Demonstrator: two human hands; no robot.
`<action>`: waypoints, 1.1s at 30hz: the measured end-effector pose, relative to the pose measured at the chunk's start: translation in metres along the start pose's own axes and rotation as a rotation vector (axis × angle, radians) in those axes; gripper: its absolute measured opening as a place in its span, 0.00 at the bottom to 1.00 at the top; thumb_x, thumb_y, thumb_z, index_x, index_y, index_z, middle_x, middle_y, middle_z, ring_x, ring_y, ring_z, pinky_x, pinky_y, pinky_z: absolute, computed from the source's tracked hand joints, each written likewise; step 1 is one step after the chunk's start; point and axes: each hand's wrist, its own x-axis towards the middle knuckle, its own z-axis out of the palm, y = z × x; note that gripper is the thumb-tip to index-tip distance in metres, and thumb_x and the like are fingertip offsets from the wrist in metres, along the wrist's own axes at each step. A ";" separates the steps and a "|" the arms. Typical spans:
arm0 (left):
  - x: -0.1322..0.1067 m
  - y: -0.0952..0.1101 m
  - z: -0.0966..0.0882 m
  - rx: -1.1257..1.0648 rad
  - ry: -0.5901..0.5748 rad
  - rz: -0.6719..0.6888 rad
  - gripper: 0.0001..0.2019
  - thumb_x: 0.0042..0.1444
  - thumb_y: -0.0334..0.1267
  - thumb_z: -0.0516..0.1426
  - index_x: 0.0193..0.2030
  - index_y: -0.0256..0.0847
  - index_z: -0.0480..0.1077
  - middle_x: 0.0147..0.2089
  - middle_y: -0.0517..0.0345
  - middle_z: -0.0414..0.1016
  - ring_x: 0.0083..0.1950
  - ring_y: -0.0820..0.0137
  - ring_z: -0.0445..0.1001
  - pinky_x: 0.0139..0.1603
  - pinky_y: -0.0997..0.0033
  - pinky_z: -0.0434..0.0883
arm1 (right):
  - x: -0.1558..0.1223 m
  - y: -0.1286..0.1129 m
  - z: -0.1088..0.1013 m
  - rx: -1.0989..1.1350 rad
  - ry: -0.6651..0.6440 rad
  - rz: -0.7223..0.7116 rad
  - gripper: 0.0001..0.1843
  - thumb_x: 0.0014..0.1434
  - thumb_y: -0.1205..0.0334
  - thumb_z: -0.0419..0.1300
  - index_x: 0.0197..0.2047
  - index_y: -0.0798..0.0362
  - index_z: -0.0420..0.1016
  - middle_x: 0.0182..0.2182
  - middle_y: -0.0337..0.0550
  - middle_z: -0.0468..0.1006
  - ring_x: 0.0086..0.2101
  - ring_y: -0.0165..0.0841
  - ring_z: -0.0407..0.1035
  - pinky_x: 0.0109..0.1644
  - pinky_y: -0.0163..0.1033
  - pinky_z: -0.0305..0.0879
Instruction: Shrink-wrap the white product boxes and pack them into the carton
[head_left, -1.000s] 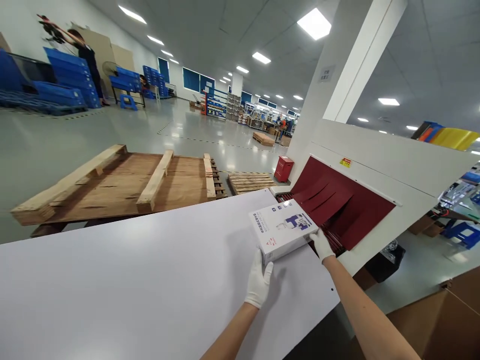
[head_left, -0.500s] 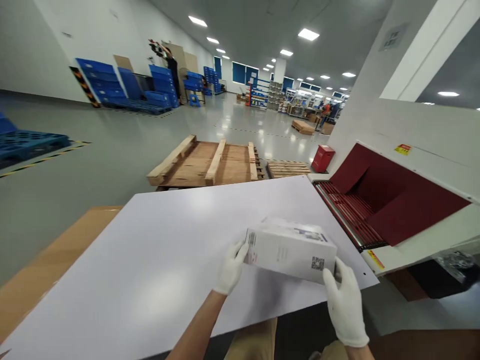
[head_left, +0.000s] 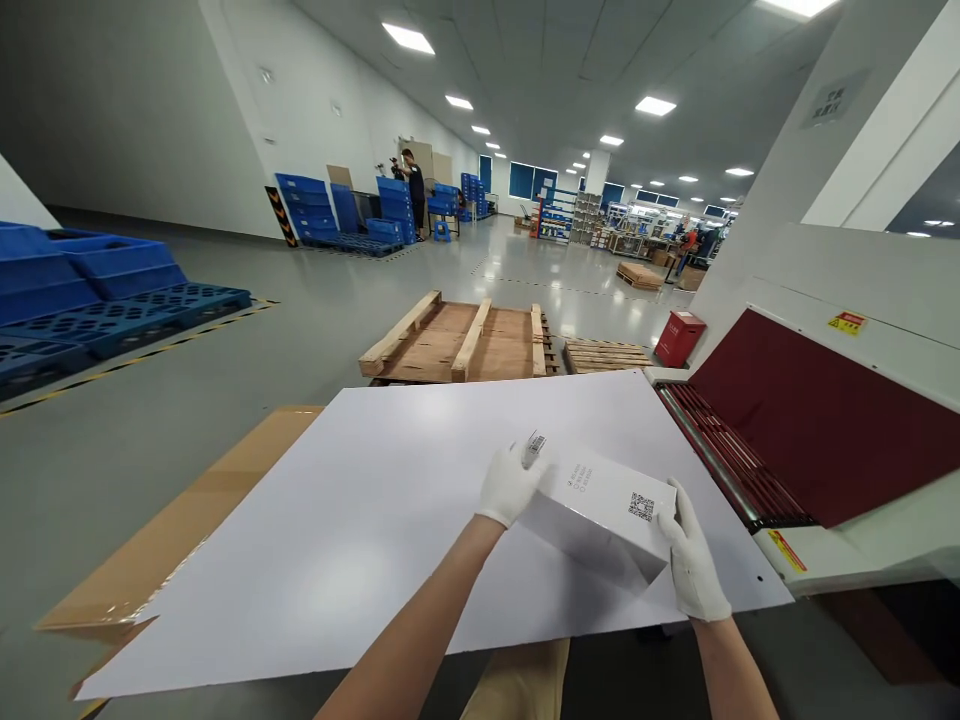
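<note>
A white carton (head_left: pixel 600 505) with a QR code and small printed lines on its upper face is held between my two gloved hands, tilted over a white board (head_left: pixel 360 500). My left hand (head_left: pixel 512 484), in a white glove, grips its left end near a barcode. Against the right end, my right hand (head_left: pixel 691 555) has its fingers and thumb closed around the edge. Loose clear film seems to cover the carton. Its underside is hidden, so I cannot tell whether it touches the board.
To the right stands a machine with a dark red curtain (head_left: pixel 825 420) and a roller conveyor (head_left: pixel 720 460). Beyond the board lie a wooden pallet (head_left: pixel 465 345) and a red bin (head_left: pixel 679 338). Brown cardboard (head_left: pixel 187 510) sticks out at left. A person (head_left: pixel 414 190) stands far off.
The carton has been turned, so the face with the QR code now points upward. My left hand has shifted over its left end. The whole view has swung left.
</note>
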 end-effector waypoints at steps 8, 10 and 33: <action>-0.020 0.033 0.017 0.485 0.017 -0.008 0.37 0.51 0.60 0.69 0.59 0.35 0.71 0.57 0.37 0.77 0.62 0.43 0.72 0.63 0.49 0.68 | -0.003 0.002 0.006 0.058 0.050 -0.020 0.53 0.60 0.33 0.68 0.79 0.46 0.56 0.76 0.50 0.61 0.75 0.50 0.55 0.79 0.55 0.54; -0.015 0.032 0.012 0.436 -0.003 -0.015 0.36 0.49 0.60 0.69 0.57 0.37 0.72 0.56 0.38 0.77 0.62 0.43 0.72 0.63 0.48 0.68 | -0.001 0.004 0.006 0.056 0.047 -0.026 0.52 0.61 0.33 0.67 0.79 0.45 0.56 0.77 0.49 0.61 0.75 0.50 0.54 0.79 0.56 0.54; 0.021 -0.036 -0.010 -0.258 -0.127 -0.285 0.28 0.58 0.56 0.65 0.58 0.37 0.79 0.65 0.41 0.80 0.69 0.50 0.74 0.73 0.50 0.69 | 0.036 -0.082 0.100 -1.064 -0.290 -0.482 0.33 0.51 0.40 0.74 0.53 0.52 0.82 0.56 0.53 0.81 0.60 0.49 0.70 0.72 0.59 0.59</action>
